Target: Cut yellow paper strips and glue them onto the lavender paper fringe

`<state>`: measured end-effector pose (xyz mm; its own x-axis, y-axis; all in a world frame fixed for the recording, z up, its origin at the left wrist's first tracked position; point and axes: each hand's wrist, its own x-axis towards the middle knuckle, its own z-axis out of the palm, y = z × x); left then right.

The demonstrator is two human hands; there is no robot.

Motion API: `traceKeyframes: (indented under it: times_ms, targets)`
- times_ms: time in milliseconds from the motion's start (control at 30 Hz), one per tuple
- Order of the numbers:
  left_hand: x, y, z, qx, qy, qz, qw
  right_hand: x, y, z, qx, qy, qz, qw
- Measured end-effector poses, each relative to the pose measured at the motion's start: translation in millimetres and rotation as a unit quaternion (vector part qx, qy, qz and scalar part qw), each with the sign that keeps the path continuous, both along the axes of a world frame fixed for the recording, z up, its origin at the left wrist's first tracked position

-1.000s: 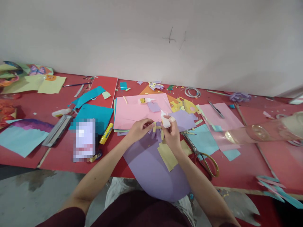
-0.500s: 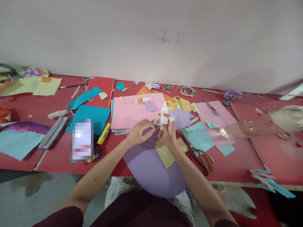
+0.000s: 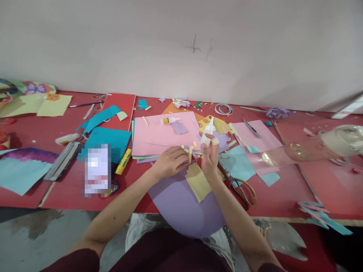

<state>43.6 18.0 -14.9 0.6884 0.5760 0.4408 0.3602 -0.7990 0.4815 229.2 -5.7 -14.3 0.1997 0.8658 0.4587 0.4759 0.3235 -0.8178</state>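
Observation:
My right hand (image 3: 209,160) grips a white glue bottle (image 3: 208,135), its nozzle pointing up and tilted right. My left hand (image 3: 172,162) is closed, fingers bent together and palm down; its fingertips are at a small yellow paper strip (image 3: 190,154), and what they hold is hidden. Under both hands lies a large rounded purple sheet (image 3: 184,209), reaching over the table's front edge. A torn olive-yellow paper piece (image 3: 198,183) rests on it, just below the hands. Behind the left hand, a pink sheet (image 3: 159,138) carries another small glue bottle (image 3: 169,120) and a purple scrap (image 3: 179,127).
Scissors (image 3: 239,185) with gold handles lie right of my right forearm. A yellow glue stick (image 3: 123,161) and a blurred-out rectangle (image 3: 96,170) are at left. A clear plastic bottle (image 3: 300,151) lies at right. Paper scraps, a pen (image 3: 251,128) and a wire coil (image 3: 224,109) surround the work.
My right hand has shifted right with the glue bottle, which has gone from upright to tilted. My left hand has turned palm down and moved slightly right, beside the yellow strip.

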Motion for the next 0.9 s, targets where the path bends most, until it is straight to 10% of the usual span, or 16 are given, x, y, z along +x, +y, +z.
traceKeyframes:
  times_ms: [400, 667, 900]
  targets:
    - [15.1, -31.2, -10.7, 0.164, 0.132, -0.101, 0.972, 45.2, 4.3, 1.2, -0.082, -0.258, 0.022, 0.963]
    - [16.4, -29.9, -13.9, 0.139, 0.106, -0.123, 0.977, 54.3, 10.2, -11.8, -0.087, -0.262, -0.017, 0.961]
    - [12.5, -23.2, -4.1, -0.048, -0.042, -0.098, 0.993, 53.0, -15.3, 17.6, -0.078, -0.155, 0.01, 0.985]
